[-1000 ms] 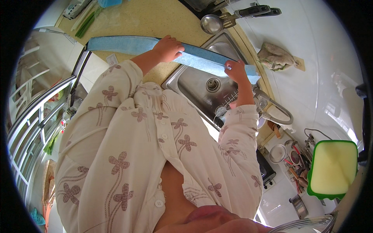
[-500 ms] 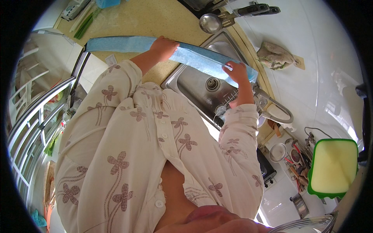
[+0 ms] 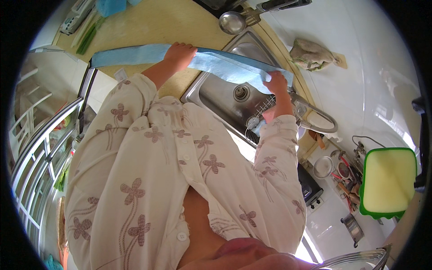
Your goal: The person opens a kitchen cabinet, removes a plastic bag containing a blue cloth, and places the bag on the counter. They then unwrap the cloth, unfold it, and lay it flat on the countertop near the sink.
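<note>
A long, light-blue cloth strip (image 3: 234, 67) with a dark far edge stretches from the counter's left edge across the sink. Around its middle, my left hand (image 3: 180, 56) is closed on the cloth from above, the fingers curled over the far edge. Near its right end, my right hand (image 3: 277, 83) grips the near edge, thumb toward the left. Between the hands the near edge sags a little over the steel sink (image 3: 211, 96). Both forearms reach out from flower-printed cream sleeves. Whatever lies under the cloth is hidden.
A wire rack (image 3: 263, 108) and a pink item (image 3: 268, 115) sit by the sink's right side, near the curved faucet (image 3: 321, 116). Behind lie a ladle (image 3: 232, 22) and a slotted turner (image 3: 253, 17). Green onions (image 3: 85, 41) rest on the counter (image 3: 135, 27), far left.
My right hand has shifted slightly right over the sink, and its fingers have closed more on the cloth. My left hand keeps nearly the same place. The whole view has shifted slightly.
</note>
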`<state>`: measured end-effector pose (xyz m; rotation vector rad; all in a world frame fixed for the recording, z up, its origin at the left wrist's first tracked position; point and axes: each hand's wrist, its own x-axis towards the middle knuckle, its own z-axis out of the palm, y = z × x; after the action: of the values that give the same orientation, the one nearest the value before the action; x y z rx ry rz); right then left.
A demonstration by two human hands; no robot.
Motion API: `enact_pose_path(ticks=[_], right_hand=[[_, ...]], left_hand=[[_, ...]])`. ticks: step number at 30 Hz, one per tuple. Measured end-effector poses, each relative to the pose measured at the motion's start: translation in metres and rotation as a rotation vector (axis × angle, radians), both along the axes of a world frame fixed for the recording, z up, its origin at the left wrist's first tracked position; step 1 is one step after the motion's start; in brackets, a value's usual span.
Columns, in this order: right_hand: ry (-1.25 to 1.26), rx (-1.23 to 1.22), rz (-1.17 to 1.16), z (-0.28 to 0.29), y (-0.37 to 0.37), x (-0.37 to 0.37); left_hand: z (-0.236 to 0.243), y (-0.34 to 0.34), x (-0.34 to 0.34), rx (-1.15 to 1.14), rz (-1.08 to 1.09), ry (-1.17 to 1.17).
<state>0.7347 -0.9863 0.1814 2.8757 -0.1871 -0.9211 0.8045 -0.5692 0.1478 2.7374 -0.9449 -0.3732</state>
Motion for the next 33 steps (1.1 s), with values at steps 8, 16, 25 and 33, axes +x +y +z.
enact_pose_path(ticks=[8,16,25,33], right_hand=[[-0.140,0.154,-0.075,-0.021,-0.001,-0.009],[-0.347,0.313,0.063,-0.040,-0.017,-0.014],[-0.412,0.439,0.066,-0.025,0.043,-0.020],[-0.446,0.547,0.062,-0.013,0.188,-0.014]], left_hand=[[-0.001,0.008,-0.002,-0.090,0.008,-0.021],[0.007,0.044,-0.011,-0.397,0.098,-0.223],[0.003,0.189,-0.021,-0.179,0.882,-0.388],[-0.002,0.242,-0.052,-0.120,0.912,-0.356]])
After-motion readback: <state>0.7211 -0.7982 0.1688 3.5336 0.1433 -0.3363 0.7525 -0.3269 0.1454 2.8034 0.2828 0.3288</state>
